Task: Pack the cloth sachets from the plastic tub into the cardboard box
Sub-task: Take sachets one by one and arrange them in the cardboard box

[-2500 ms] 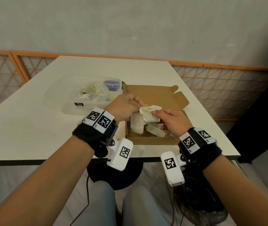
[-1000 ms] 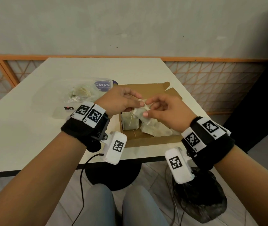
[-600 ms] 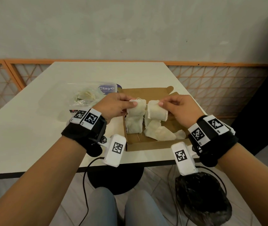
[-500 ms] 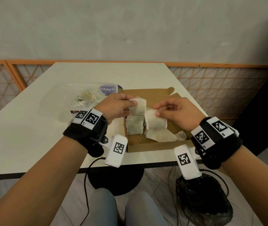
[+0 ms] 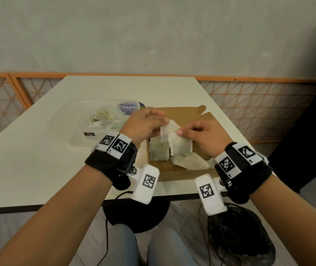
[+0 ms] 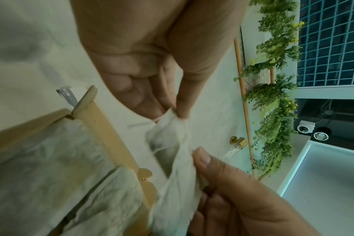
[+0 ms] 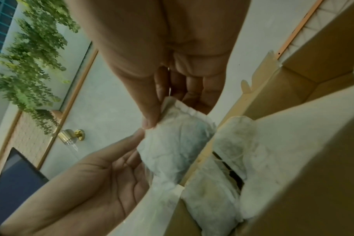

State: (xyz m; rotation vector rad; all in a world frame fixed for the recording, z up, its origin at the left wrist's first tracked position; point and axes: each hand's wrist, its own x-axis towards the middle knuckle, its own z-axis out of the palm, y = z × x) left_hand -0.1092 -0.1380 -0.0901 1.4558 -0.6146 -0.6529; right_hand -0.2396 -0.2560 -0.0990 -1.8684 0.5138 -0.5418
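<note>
Over the open cardboard box [image 5: 174, 177] my two hands hold two white cloth sachets that overlap. My left hand [image 5: 165, 121] pinches the top of the upper sachet [image 5: 167, 129] between thumb and finger, seen close in the left wrist view [image 6: 172, 135]. My right hand [image 5: 180, 131] pinches a top corner of the lower, wider sachet [image 5: 181, 147], which hangs above the box edge in the right wrist view [image 7: 172, 143]. Inside the box one sachet [image 5: 159, 153] stands at the left wall and another [image 5: 190, 162] lies flat. The clear plastic tub [image 5: 80, 137] to the left holds more sachets [image 5: 103, 117].
Tub and box sit on a white table [image 5: 38, 160], with its near edge just below my wrists. The box lid flaps [image 5: 201, 114] stand open at the back. A blue-labelled lid [image 5: 127, 108] leans behind the tub. A black bag [image 5: 238, 239] lies on the floor.
The bunched cloth was pulled apart into two sachets, one per hand. In the last half second my hands drew closer together, so the sachets now overlap above the box.
</note>
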